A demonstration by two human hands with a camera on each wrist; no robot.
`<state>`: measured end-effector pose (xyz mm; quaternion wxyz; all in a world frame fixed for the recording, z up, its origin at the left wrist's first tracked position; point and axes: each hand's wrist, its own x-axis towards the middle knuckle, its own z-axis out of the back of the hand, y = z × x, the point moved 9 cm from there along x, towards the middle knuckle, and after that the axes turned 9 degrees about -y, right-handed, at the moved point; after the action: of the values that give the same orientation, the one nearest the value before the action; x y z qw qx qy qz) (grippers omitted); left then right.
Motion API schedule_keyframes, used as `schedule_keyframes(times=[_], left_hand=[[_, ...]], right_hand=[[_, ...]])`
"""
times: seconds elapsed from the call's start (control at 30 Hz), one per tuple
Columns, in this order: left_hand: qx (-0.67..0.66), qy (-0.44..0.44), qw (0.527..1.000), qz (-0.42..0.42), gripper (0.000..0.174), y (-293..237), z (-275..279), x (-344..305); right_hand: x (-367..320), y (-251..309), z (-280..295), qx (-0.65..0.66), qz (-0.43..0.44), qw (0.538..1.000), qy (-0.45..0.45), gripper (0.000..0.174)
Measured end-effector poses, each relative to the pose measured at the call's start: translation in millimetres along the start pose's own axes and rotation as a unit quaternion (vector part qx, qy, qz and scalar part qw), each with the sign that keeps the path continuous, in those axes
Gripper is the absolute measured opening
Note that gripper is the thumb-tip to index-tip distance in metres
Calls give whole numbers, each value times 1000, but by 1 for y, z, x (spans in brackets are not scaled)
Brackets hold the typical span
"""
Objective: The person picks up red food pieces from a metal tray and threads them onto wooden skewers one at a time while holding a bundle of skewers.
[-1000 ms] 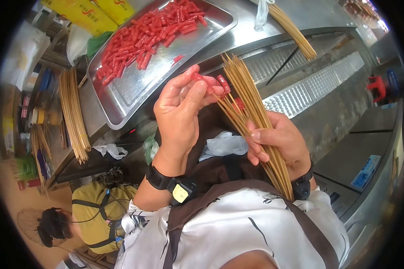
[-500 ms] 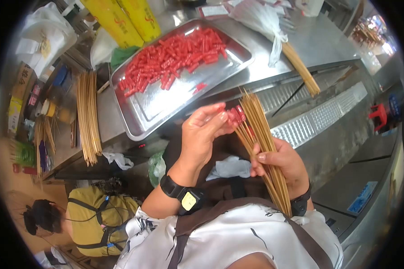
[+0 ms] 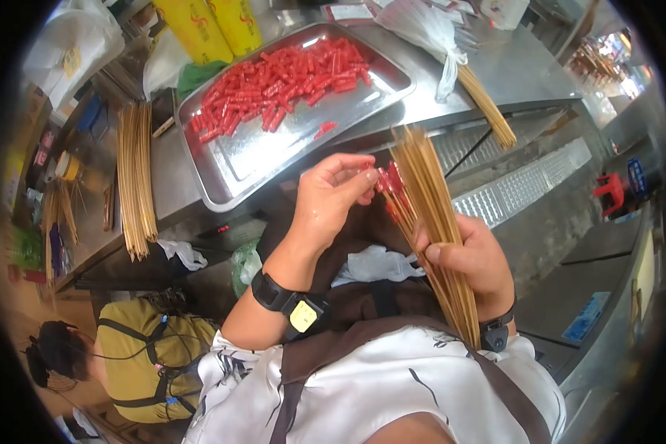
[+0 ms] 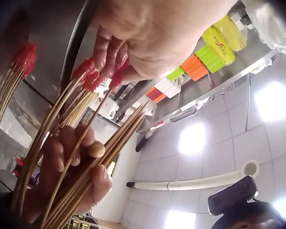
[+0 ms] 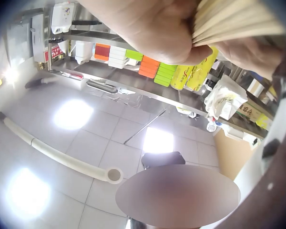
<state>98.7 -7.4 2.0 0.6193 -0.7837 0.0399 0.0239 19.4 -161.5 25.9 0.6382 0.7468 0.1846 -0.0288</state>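
Note:
My right hand (image 3: pixel 473 255) grips a thick bundle of wooden skewers (image 3: pixel 433 189), with its thumb lying across the sticks. Glossy red meat pieces (image 3: pixel 396 181) cover the tips of several skewers on the bundle's left side. Thumb and fingers of my left hand (image 3: pixel 329 196) pinch a red meat piece (image 4: pixel 117 78) at the tip of one skewer, as the left wrist view shows. Beyond the hands, a metal tray (image 3: pixel 255 166) bears a heap of red meat pieces (image 3: pixel 281 85). In the right wrist view, the skewers appear only as a pale blur (image 4: pixel 88 167) beside the palm.
Bare skewers (image 3: pixel 135 181) lie on the steel counter left of the tray. Another bundle (image 3: pixel 485 107) sticks out of a white plastic bag (image 3: pixel 422 33) at the right. Yellow boxes (image 3: pixel 233 26) stand behind the tray. A person with a yellow-brown top (image 3: pixel 148 359) is at the lower left.
The head view has shifted, so the tray sits lower in it. My left fingers have moved slightly off the bundle's tips, where more red pieces show. The right hand keeps its grip.

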Motion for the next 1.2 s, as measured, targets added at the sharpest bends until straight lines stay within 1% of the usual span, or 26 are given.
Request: schedule_keyframes(times=[0.07,0.13,0.2,0.27,0.33,0.37,0.4,0.47,0.5,0.57,0.6,0.67,0.7,0.73,0.77,0.8,0.83,0.87,0.93,0.97,1.0,1.07,1.13,1.2], left_hand=[[-3,13,1000,-18,25,-1,-1,1],[-6,24,999,-20,27,6,0,1],[-34,38,999,9,32,20,1,-5],[-13,32,999,29,31,40,12,-12],[80,85,983,143,28,93,23,-26],[145,154,973,96,28,103,18,-37],[276,186,942,46,32,105,12,-44],[404,241,880,-56,29,96,-3,-59],[404,244,880,-56,29,100,-4,-60],[437,253,846,-168,23,96,-10,-64],[437,254,846,-170,23,95,-10,-63],[408,211,885,-68,18,101,5,-49],[364,201,909,-34,11,101,9,-47],[365,202,908,-35,11,100,11,-45],[289,159,944,21,10,102,20,-40],[211,114,968,77,11,106,30,-35],[181,101,977,49,12,101,33,-29],[183,99,977,46,12,100,34,-26],[59,40,994,87,12,98,40,-20],[38,13,995,96,13,98,43,-19],[39,15,995,91,13,95,41,-19],[-74,-3,996,45,13,78,41,-17],[-162,39,986,-4,14,40,28,-23],[-174,4,983,-53,16,2,26,-31]], right_hand=[[1,-2,4,44,-1,999,-17,15],[3,-2,4,96,9,995,-12,14],[2,-10,8,141,8,990,-15,15],[0,-18,12,159,-14,987,-22,15],[-1,-24,18,178,-25,983,-30,16],[-1,-28,20,181,-37,982,-30,16],[-1,-31,21,184,-48,981,-29,16],[-2,-32,23,183,-43,982,-29,16],[-2,-31,23,181,-39,982,-29,16],[-4,-28,24,177,-32,983,-29,16],[-5,-28,24,178,-31,983,-25,17],[-7,-27,23,180,-27,983,-21,17],[-8,-26,24,184,-24,982,-25,17],[-10,-26,24,188,-21,981,-30,17],[-11,-25,25,189,-20,981,-29,17],[-13,-25,25,194,-20,980,-35,17],[-14,-25,25,200,-20,979,-39,17],[-16,-24,24,200,-17,979,-35,17],[-19,-25,23,193,-22,980,-29,18],[-22,-24,22,193,-18,981,-27,18],[-25,-23,22,188,-18,982,-25,18],[-31,-21,22,183,-12,983,-24,18],[-39,-19,25,182,5,982,-44,18],[-47,-18,24,187,15,981,-40,17]])
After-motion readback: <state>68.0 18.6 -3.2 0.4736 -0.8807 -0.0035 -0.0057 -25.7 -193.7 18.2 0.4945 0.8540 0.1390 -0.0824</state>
